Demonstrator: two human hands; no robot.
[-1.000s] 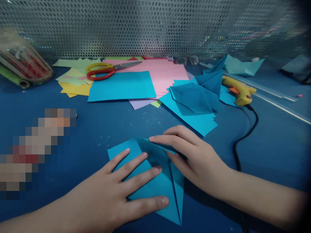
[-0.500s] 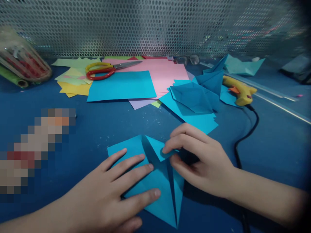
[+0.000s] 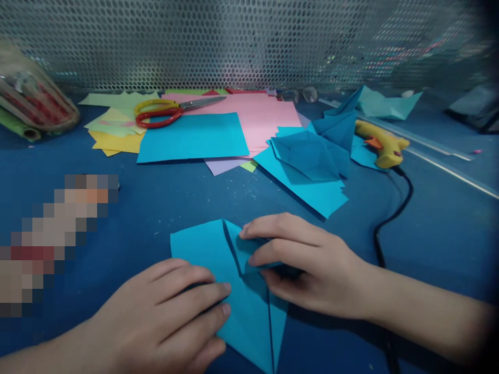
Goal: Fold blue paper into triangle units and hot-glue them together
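- The folded blue paper [image 3: 202, 246] lies on the blue table [image 3: 156, 192], low in the middle of the frame.
- The left hand [image 3: 167, 311] rests on the lower left part of this paper. Its fingers are bent and press down on it, but they do not grab it.
- The right hand [image 3: 307, 265] is at the paper's right side. Its thumb and fingers pinch a flap of the paper and hold it up a little.
- A pile of blue paper pieces [image 3: 307, 161] lies just above the right hand.
- A flat blue sheet [image 3: 195, 137] and a pink sheet [image 3: 268, 117] lie in the upper middle.
- Red and yellow scissors [image 3: 171, 110] rest on the papers at the upper left.
- A yellow glue gun [image 3: 384, 145] lies at the upper right, and its black cord [image 3: 390, 218] runs down the right side.
- A metal wall full of holes [image 3: 234, 41] stands along the top.
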